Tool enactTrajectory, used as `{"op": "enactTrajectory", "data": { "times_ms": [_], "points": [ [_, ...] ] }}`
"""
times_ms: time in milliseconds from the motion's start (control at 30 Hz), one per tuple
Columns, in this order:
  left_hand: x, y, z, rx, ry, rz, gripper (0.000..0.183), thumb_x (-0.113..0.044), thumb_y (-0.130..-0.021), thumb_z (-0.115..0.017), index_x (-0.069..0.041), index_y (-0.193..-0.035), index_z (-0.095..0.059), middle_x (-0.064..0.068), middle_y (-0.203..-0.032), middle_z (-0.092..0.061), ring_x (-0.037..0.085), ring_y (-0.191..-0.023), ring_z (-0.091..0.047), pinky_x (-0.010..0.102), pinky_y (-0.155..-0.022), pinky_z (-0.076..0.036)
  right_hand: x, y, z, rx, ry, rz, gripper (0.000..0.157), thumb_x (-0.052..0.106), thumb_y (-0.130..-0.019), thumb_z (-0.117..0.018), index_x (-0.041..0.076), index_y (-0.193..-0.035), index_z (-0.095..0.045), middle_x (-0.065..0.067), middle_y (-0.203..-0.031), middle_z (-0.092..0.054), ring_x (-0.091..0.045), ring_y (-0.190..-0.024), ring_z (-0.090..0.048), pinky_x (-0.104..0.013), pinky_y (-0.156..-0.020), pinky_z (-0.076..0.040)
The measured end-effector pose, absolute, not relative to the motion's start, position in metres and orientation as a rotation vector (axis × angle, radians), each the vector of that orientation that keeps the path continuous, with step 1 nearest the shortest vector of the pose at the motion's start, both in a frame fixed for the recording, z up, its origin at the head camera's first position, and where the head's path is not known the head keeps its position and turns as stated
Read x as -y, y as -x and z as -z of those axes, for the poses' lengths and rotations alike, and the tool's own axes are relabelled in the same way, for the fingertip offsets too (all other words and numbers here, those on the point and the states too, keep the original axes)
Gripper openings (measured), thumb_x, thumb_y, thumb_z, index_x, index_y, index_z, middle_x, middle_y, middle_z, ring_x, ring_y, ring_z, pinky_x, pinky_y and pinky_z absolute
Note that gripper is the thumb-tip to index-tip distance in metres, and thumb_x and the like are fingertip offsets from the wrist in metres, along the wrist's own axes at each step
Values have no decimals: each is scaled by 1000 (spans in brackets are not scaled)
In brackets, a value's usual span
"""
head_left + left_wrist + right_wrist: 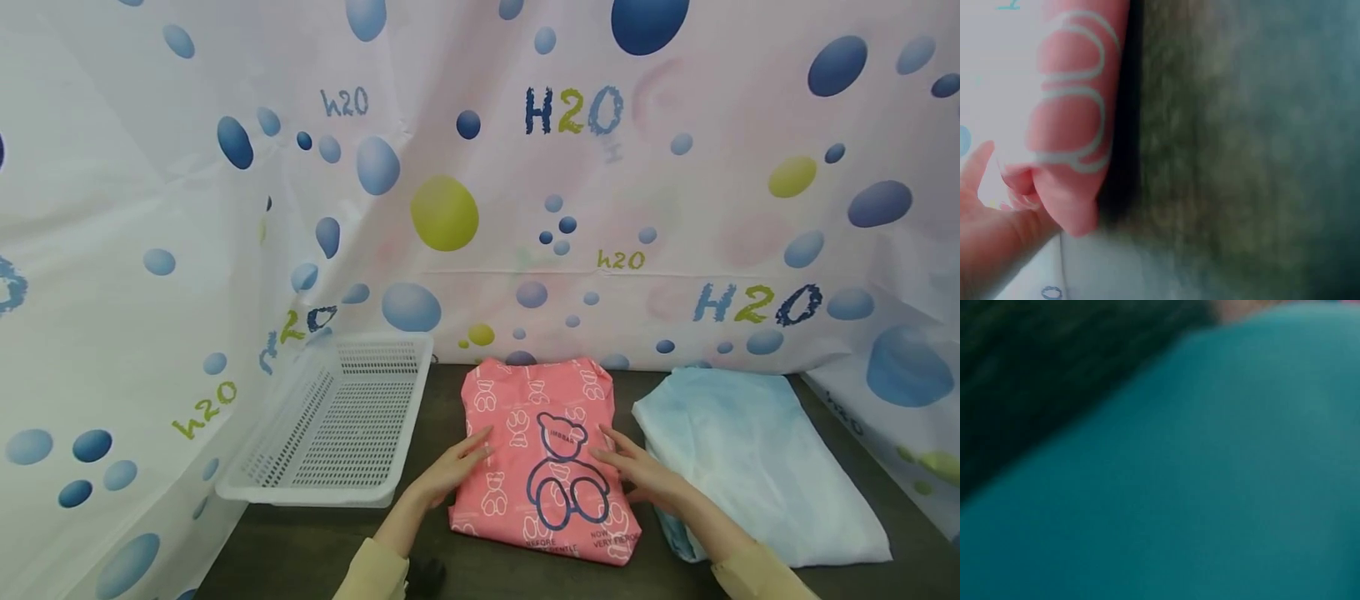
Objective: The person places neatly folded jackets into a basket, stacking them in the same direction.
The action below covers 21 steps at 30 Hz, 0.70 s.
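A pink garment [510, 467] with white bear outlines and a large navy bear lies folded into a rough rectangle on the dark table. My left hand [447, 468] rests at its left side, fingers extended over the edge. On the opposite side my right hand [637, 468] touches the right edge with spread, relaxed fingers. The left wrist view shows the garment's thick folded edge [1072, 119] close up, beside part of the left hand [1004, 234]. Blurred blue cloth [1197, 475] fills most of the right wrist view, hiding nearly all of that hand.
To the left stands a white perforated plastic basket [408, 442], tilted against the patterned curtain [510, 200]. A pale blue folded cloth [772, 475] lies right of the pink garment, close by the right forearm. Dark tabletop [300, 550] shows at the front left.
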<state>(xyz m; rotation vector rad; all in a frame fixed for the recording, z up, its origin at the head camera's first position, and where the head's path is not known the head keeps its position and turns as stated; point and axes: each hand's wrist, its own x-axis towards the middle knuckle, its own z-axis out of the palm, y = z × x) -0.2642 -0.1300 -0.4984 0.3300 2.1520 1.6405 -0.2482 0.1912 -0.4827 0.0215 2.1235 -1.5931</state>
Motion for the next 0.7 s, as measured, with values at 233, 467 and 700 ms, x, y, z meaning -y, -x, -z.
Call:
{"op": "enactTrajectory", "data": {
  "times_ms": [233, 467, 700],
  "points": [
    [133, 273, 504, -1976, -322, -1701, 55, -35, -89, -57, -26, -140, -38, 10, -149, -24, 23, -114, -48, 36, -89, -47, -185, 256, 484, -2060, -21, 1632, 79, 36, -86, -59, 21, -147, -10, -25, -145, -12, -39, -112, -47, -56, -83, -45],
    [128, 269, 505, -1829, -246, -1829, 54, -34, -88, -58, -23, -138, -42, 14, -143, -33, 22, -106, -55, 36, -84, -50, -183, 259, 486, -1862, 121, 1674, 84, 20, -85, -60, 24, -147, -3, -26, -134, -34, -26, -92, -62, -41, -80, -51],
    [123, 270, 501, -1738, -200, -1897, 56, -35, -87, -59, -19, -138, -42, 14, -133, -45, 21, -100, -59, 38, -83, -51, -180, 258, 486, -1808, 119, 1663, 88, 13, -82, -60, 29, -146, -2, -23, -127, -39, -26, -88, -63, -42, -78, -52]
  ]
}}
